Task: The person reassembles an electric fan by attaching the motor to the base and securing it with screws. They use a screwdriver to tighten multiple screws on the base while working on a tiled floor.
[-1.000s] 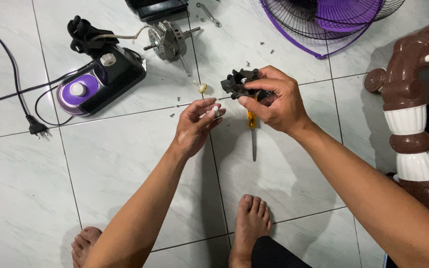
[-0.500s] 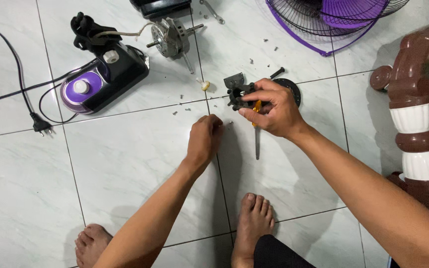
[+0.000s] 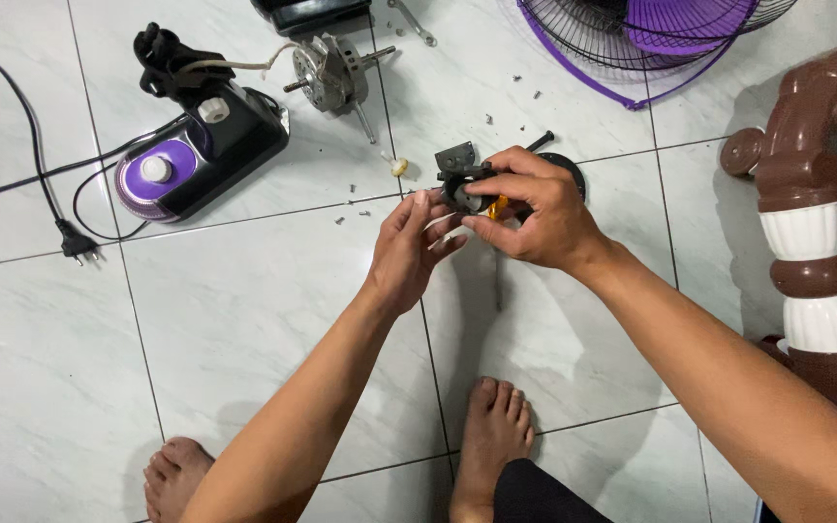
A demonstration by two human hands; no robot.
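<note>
One right hand (image 3: 544,218) clamps one black plastic part (image 3: 462,179) above the tiled floor (image 3: 244,320), centre-far; one left hand (image 3: 409,247), fingers half-curled, touches it; one motor (image 3: 326,73) and one purple-black fan base (image 3: 196,155) lie far left.

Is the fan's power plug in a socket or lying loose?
Loose. The power plug lies flat on the white tiled floor, prongs bare, with no socket around it; its black cord trails across the tiles.
</note>
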